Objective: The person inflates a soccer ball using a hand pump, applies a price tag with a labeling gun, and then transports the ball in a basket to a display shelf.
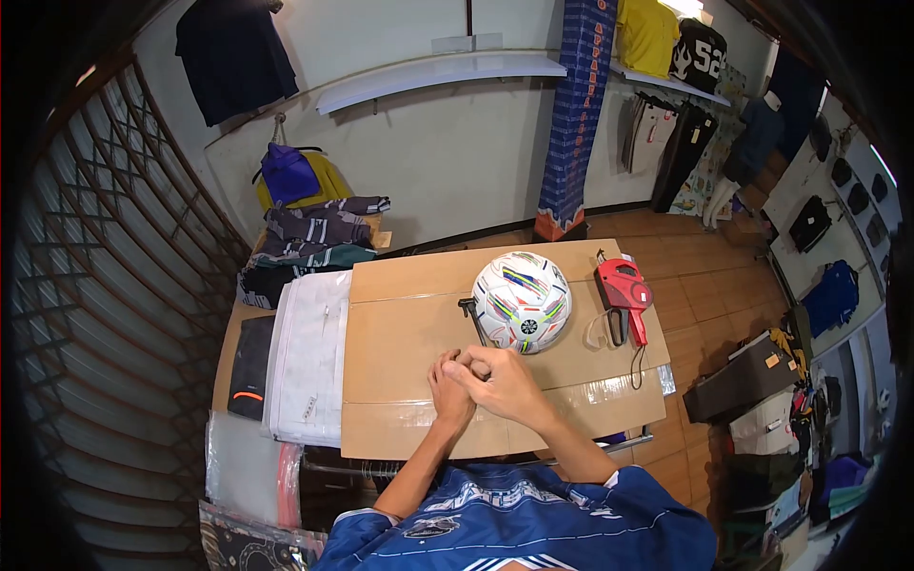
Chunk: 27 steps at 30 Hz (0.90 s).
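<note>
My left hand [449,390] and my right hand [503,383] are together over the front middle of a cardboard sheet [409,347], fingers curled in. The right one overlaps the left, and I cannot tell what, if anything, is inside them. Just beyond my fingers stands a white soccer ball [521,303] with coloured streaks and a dark round emblem. A thin black rod with a short crossbar [468,306] lies along the ball's left side, its near end close to my right hand. Right of the ball is a red price label gun [625,295] with a dark handle.
White plastic-wrapped packs [309,357] and a black pack [249,366] lie left of the cardboard. Folded clothes [319,233] are stacked behind them. A blue pillar [571,124] stands beyond the table. Clothing racks and a box [743,381] are at right, a folding metal gate [114,285] at left.
</note>
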{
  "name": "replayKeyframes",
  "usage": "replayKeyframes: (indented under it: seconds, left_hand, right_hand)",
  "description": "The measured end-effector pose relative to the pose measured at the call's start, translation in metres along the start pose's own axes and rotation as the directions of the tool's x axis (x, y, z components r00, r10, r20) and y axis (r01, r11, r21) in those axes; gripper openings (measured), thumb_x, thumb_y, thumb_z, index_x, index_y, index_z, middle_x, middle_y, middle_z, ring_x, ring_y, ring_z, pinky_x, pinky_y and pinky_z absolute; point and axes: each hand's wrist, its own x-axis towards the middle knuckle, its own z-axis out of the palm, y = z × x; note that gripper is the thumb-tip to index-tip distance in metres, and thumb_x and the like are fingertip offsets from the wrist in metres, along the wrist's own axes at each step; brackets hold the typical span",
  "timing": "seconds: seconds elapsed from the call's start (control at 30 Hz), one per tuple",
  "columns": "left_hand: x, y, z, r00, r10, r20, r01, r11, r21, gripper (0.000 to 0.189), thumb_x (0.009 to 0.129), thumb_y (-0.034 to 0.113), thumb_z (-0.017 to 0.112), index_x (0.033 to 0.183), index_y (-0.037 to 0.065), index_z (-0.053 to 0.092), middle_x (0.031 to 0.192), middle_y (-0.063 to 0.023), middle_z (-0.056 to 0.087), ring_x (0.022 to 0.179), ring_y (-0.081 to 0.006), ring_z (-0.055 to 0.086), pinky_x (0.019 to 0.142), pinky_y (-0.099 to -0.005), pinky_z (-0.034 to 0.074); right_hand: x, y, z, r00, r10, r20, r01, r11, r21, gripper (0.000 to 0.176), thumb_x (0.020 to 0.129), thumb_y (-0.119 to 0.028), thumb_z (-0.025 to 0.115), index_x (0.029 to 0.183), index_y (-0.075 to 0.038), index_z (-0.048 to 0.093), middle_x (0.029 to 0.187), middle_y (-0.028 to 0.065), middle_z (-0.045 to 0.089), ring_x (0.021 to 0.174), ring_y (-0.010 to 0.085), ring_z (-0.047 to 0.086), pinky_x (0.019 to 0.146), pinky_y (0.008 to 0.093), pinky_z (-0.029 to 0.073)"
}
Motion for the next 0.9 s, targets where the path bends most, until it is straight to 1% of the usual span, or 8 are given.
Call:
replayKeyframes:
  seconds: [0.03, 0.1, 0.17, 0.37, 0.47, 0.57, 0.77, 0.9]
  left_hand:
    - [0.004, -0.009, 0.004, 1.0, -0.008, 0.007, 0.009, 0.995, -0.101, 0.045, 0.096, 0.03, 0.066, 0.136, 0.009, 0.064, 0.146, -0.0179, 0.056, 0.143, -0.0355, 0.044, 0.121, -0.0545, 0.026]
    - [0.003, -0.018, 0.009, 0.999, -0.019, 0.027, 0.022, 0.993, -0.12, 0.045, 0.096, 0.029, 0.066, 0.136, 0.008, 0.064, 0.145, -0.0181, 0.055, 0.143, -0.036, 0.044, 0.121, -0.0549, 0.027]
    - [0.004, -0.002, 0.0, 0.999, -0.011, 0.038, 0.011, 1.0, 0.018, 0.044, 0.097, 0.027, 0.065, 0.136, 0.006, 0.063, 0.144, -0.0185, 0.055, 0.142, -0.0367, 0.044, 0.121, -0.0557, 0.027]
    - [0.002, 0.015, -0.006, 0.997, 0.077, -0.004, -0.074, 0.963, 0.261, 0.045, 0.098, 0.022, 0.064, 0.136, 0.0, 0.061, 0.142, -0.0197, 0.055, 0.14, -0.038, 0.044, 0.12, -0.0577, 0.029]
    - [-0.002, 0.009, -0.003, 0.988, 0.148, -0.03, -0.125, 0.911, 0.394, 0.046, 0.097, 0.022, 0.064, 0.137, 0.0, 0.061, 0.142, -0.0195, 0.055, 0.14, -0.0378, 0.044, 0.12, -0.0574, 0.029]
    - [-0.002, 0.004, -0.004, 0.987, 0.162, 0.021, -0.156, 0.897, 0.414, 0.046, 0.097, 0.023, 0.065, 0.138, 0.003, 0.062, 0.143, -0.0192, 0.055, 0.141, -0.0373, 0.044, 0.121, -0.0575, 0.028]
    - [-0.003, 0.0, -0.002, 0.976, 0.217, 0.003, -0.197, 0.878, 0.437, 0.047, 0.096, 0.026, 0.065, 0.141, 0.013, 0.064, 0.144, -0.0191, 0.055, 0.144, -0.036, 0.043, 0.121, -0.0569, 0.027]
    - [-0.003, 0.008, -0.005, 0.994, 0.105, 0.004, -0.102, 0.947, 0.306, 0.045, 0.097, 0.028, 0.064, 0.139, 0.013, 0.065, 0.143, -0.0185, 0.057, 0.144, -0.0352, 0.043, 0.121, -0.0557, 0.027]
  right_hand:
    - [-0.003, -0.012, -0.009, 0.998, -0.066, -0.022, 0.066, 0.998, 0.009, 0.026, 0.099, -0.019, 0.076, 0.087, 0.003, 0.069, 0.053, 0.0044, 0.052, 0.051, 0.0058, 0.041, 0.048, 0.0301, 0.035]
    - [-0.008, -0.032, -0.024, 0.989, -0.146, -0.035, 0.146, 0.989, 0.009, 0.025, 0.099, -0.018, 0.075, 0.088, 0.003, 0.069, 0.053, 0.0045, 0.053, 0.051, 0.0054, 0.042, 0.048, 0.0299, 0.036]
    - [-0.01, -0.045, -0.033, 0.984, -0.177, -0.019, 0.177, 0.984, -0.002, 0.024, 0.099, -0.017, 0.076, 0.088, 0.003, 0.069, 0.052, 0.0049, 0.055, 0.05, 0.0051, 0.043, 0.048, 0.0296, 0.037]
    - [0.014, -0.002, -0.003, 0.999, 0.005, -0.043, -0.007, 0.999, -0.041, 0.03, 0.098, -0.022, 0.078, 0.083, 0.002, 0.068, 0.05, 0.007, 0.058, 0.045, 0.0059, 0.047, 0.046, 0.0303, 0.038]
    - [0.018, 0.029, 0.011, 0.992, -0.063, -0.11, 0.057, 0.997, -0.056, 0.032, 0.097, -0.024, 0.079, 0.081, 0.002, 0.068, 0.049, 0.0074, 0.058, 0.044, 0.0069, 0.046, 0.045, 0.0312, 0.038]
    - [0.015, 0.047, 0.02, 0.988, -0.058, -0.144, 0.049, 0.997, -0.064, 0.032, 0.097, -0.023, 0.078, 0.08, 0.003, 0.069, 0.049, 0.0082, 0.058, 0.043, 0.0078, 0.044, 0.045, 0.0316, 0.038]
    - [0.006, 0.066, 0.032, 0.981, -0.018, -0.191, 0.014, 1.0, -0.024, 0.032, 0.097, -0.023, 0.078, 0.08, 0.003, 0.069, 0.049, 0.0077, 0.055, 0.045, 0.0068, 0.042, 0.046, 0.0322, 0.037]
    - [0.003, 0.041, 0.025, 0.989, -0.029, -0.144, 0.026, 0.999, -0.021, 0.032, 0.096, -0.022, 0.078, 0.079, 0.003, 0.068, 0.05, 0.0061, 0.054, 0.048, 0.0061, 0.043, 0.047, 0.0303, 0.037]
